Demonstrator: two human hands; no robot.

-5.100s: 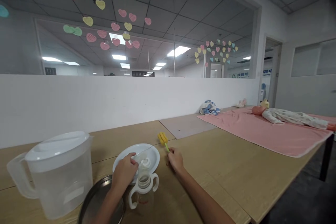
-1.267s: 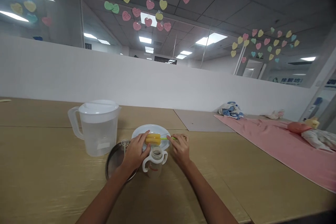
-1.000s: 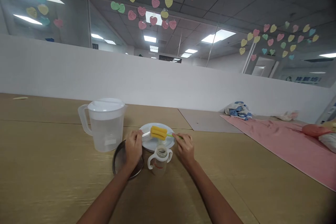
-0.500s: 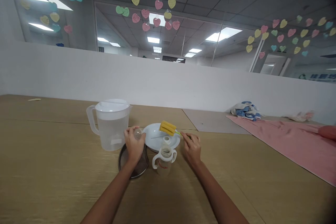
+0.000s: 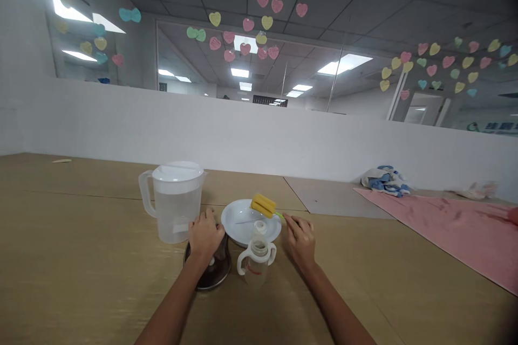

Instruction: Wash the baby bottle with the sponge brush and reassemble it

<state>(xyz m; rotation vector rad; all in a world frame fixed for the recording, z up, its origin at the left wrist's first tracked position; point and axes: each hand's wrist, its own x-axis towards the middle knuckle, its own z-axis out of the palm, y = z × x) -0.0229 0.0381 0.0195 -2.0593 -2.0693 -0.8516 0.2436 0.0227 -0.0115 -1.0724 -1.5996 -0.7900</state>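
My left hand (image 5: 206,236) is curled over a round dark metal lid (image 5: 207,265), and its fingers hide whatever they may hold. My right hand (image 5: 300,240) pinches the thin green handle of a yellow sponge bottle brush (image 5: 263,205), whose head lies over the far rim of a white plate (image 5: 238,221). Between my hands stands a clear baby bottle with white handles (image 5: 256,264), its top in front of the plate. A lidded plastic pitcher of water (image 5: 176,205) stands just left of my left hand.
All this stands on a wooden table (image 5: 81,259) before a low white partition (image 5: 182,129). A beige board (image 5: 332,197) lies beyond the plate. Further right are a pink cloth (image 5: 441,223) and a crumpled blue-and-white cloth (image 5: 384,181).
The small clear round piece seen at my left fingers no longer shows, and that hand has lowered onto the lid. The brush head has shifted to the plate's far rim. The view has turned left.
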